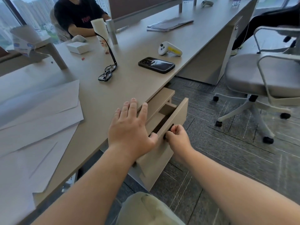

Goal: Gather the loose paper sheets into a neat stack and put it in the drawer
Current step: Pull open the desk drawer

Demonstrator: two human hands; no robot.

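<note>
Several loose white paper sheets (37, 120) lie fanned and overlapping on the left part of the beige desk (100, 95). Under the desk's front edge, the beige drawer (177, 114) stands partly pulled out, showing a dark gap inside. My right hand (176, 138) is closed around the drawer's dark handle on its front panel. My left hand (131, 127) lies flat on the desk edge with fingers spread, its thumb hanging over the drawer opening. It holds nothing.
Black glasses (108, 73), a black phone (156, 64), a white and yellow controller (169, 49), a white box (78, 47) and a paper cup (101, 32) sit further back. A person sits across the desk. A grey office chair (253, 78) stands right of the drawer.
</note>
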